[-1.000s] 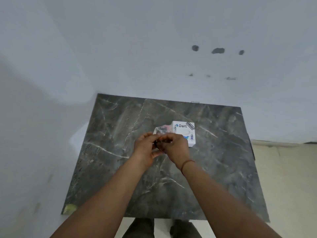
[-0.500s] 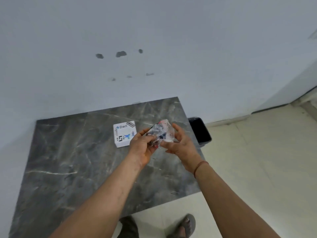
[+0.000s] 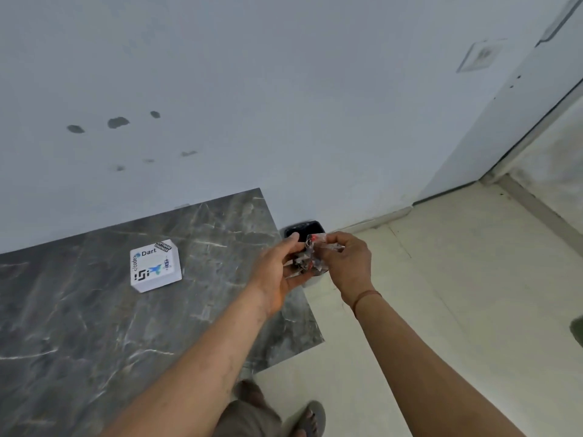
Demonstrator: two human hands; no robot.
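A crumpled clear plastic wrapper (image 3: 307,260) with dark and red bits inside sits between both hands, out past the right edge of the dark marble table (image 3: 94,326). My left hand (image 3: 279,271) cups it from the left with curled fingers. My right hand (image 3: 345,263) pinches its top right corner. Both hands hover over a black bin (image 3: 310,230) on the floor by the wall. A white box (image 3: 155,265) with stickers and the word "Dart" lies on the table to the left of my hands.
The white wall runs right behind the table and bin. Pale floor tiles (image 3: 441,294) spread to the right, up to a door frame (image 3: 530,137). My sandalled foot (image 3: 310,417) shows below the table's near edge.
The view has swung right. Both hands carried the wrapper from over the table's middle, away from the white box, to beyond the right edge above the black bin.
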